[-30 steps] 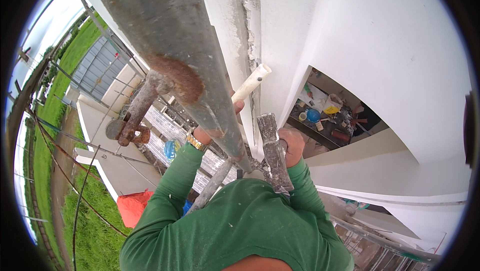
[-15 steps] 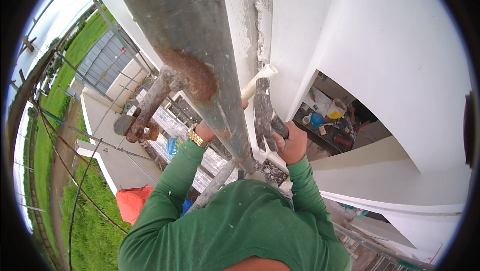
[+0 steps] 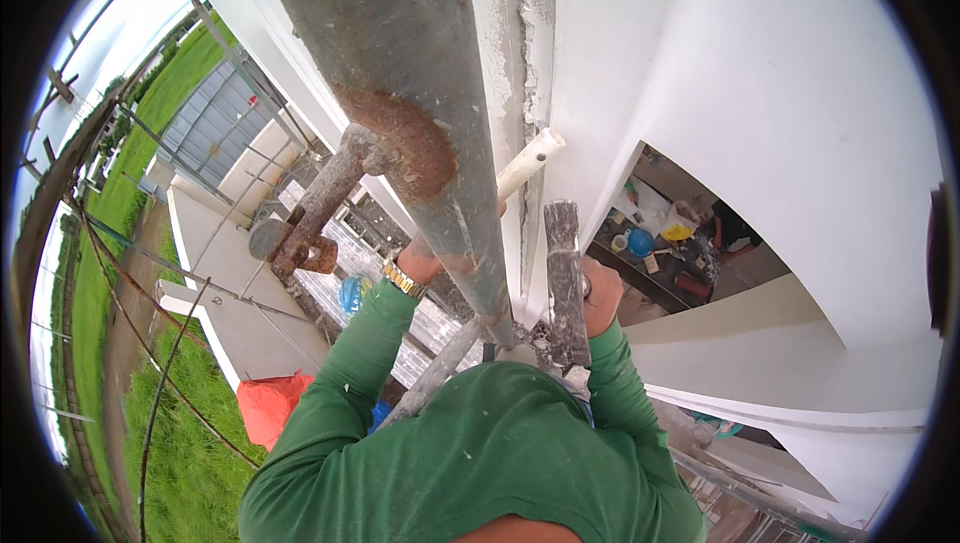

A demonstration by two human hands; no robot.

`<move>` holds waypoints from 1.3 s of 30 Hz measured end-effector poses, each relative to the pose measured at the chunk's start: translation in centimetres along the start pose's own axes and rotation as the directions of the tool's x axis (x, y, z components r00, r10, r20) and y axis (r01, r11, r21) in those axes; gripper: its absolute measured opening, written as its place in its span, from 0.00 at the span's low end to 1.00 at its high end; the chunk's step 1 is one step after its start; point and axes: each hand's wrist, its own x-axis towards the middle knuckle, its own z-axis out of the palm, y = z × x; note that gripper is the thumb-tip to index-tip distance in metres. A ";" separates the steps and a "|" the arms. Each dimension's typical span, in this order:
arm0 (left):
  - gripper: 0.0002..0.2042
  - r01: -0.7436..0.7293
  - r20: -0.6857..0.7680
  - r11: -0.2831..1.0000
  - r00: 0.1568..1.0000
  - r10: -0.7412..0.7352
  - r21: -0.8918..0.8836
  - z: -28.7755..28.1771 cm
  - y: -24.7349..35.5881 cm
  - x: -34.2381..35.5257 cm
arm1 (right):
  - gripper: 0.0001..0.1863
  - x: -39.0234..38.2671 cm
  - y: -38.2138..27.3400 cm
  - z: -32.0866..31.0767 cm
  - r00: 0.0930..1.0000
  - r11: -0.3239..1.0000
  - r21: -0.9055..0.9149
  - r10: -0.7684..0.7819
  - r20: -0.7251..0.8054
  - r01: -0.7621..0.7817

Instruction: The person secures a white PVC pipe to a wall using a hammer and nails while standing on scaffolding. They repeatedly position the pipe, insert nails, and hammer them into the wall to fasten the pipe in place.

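Note:
My right hand (image 3: 602, 297) is closed round the handle of a plaster-caked trowel (image 3: 567, 283). Its long narrow blade stands near the white wall corner, close in front of me. My left hand (image 3: 420, 261), with a gold watch at the wrist, reaches behind a thick grey steel pole (image 3: 410, 73) that covers most of it. Past the pole, a fingertip shows at the lower end of a cream-coloured pipe (image 3: 530, 163), which slants up toward the wall. The hand appears to grip this pipe, though most of the fingers are hidden.
A rusty scaffold coupler (image 3: 320, 213) juts left from the pole. Rough grey mortar runs along a vertical strip (image 3: 530, 43) between white walls. Through an opening lie a blue bucket (image 3: 640, 243) and building clutter, beside another person's arm (image 3: 742, 243). Orange sheeting (image 3: 272, 408) hangs at lower left.
The trowel has turned and come lower, its blade now standing nearly upright in front of my right hand. The pipe and pole have shifted slightly right in view.

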 end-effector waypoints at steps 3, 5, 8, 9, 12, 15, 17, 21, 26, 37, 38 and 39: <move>0.32 -0.029 -0.044 0.998 0.999 0.031 0.061 0.1 1.1 0.3 | 0.24 0.4 0.4 0.3 1.000 1.000 -0.020 -0.006 -0.026 0.006; 0.33 -0.030 -0.082 0.999 0.996 0.033 0.043 0.9 1.3 0.2 | 0.24 0.0 0.8 0.5 0.986 0.982 -0.116 0.155 0.056 -0.147; 0.33 -0.006 -0.102 0.996 0.995 0.015 0.085 0.6 1.5 0.2 | 0.24 -0.2 0.8 0.7 0.999 0.998 0.054 -0.032 0.001 0.032; 0.33 0.002 -0.096 0.993 0.995 0.009 0.121 0.5 1.6 -0.1 | 0.24 -0.1 0.9 0.6 0.995 0.990 0.102 -0.097 -0.021 0.099; 0.33 -0.112 -0.123 0.971 0.982 0.140 0.212 0.8 1.0 0.3 | 0.19 0.1 1.6 0.7 0.999 0.999 -0.034 0.017 -0.042 -0.019; 0.32 -0.050 -0.117 0.984 0.991 0.071 0.169 0.8 1.8 0.1 | 0.14 -1.1 1.1 0.6 0.983 0.985 -0.013 0.173 -0.054 -0.174; 0.32 0.000 -0.096 0.992 0.995 0.012 0.129 0.7 2.4 0.2 | 0.14 -1.9 2.4 0.8 0.995 0.996 0.045 0.075 -0.068 -0.072; 0.31 0.037 -0.116 0.991 0.993 -0.022 0.130 1.1 2.9 0.2 | 0.18 -1.0 3.5 0.5 0.990 0.992 -0.025 0.122 0.065 -0.120; 0.31 0.099 -0.112 0.984 0.990 -0.083 0.145 1.0 3.0 -0.3 | 0.13 -2.3 2.1 0.1 0.976 0.971 0.102 0.209 0.063 -0.214; 0.27 0.051 -0.184 0.967 0.983 -0.004 0.250 1.6 3.8 -0.4 | 0.12 -2.1 2.0 1.5 0.985 0.981 0.085 0.169 0.048 -0.172; 0.27 0.075 -0.182 0.971 0.983 -0.033 0.227 1.6 4.2 -0.2 | 0.12 -2.2 2.5 1.7 0.988 0.988 0.049 0.142 0.055 -0.145; 0.26 0.066 -0.181 0.971 0.983 -0.024 0.229 1.7 4.2 -0.1 | 0.13 -2.3 3.1 1.8 0.991 0.993 0.010 0.116 0.060 -0.117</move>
